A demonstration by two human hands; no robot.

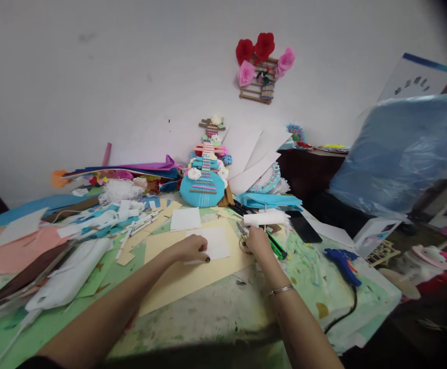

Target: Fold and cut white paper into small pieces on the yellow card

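Note:
My left hand rests on a white paper square, its fingers curled and a dark nail at the paper's lower edge; whether it pinches anything is too small to tell. That square lies on a large cream sheet. Another white square lies just behind. My right hand is closed beside the scissors, at the sheet's right side; what its fingers hold is hidden. Directly beyond it is a white roll. A green cutter lies to its right.
A blue glue gun with a black cord and a black phone lie on the right. A white power strip and paper scraps cover the left. A blue paper instrument stands at the back.

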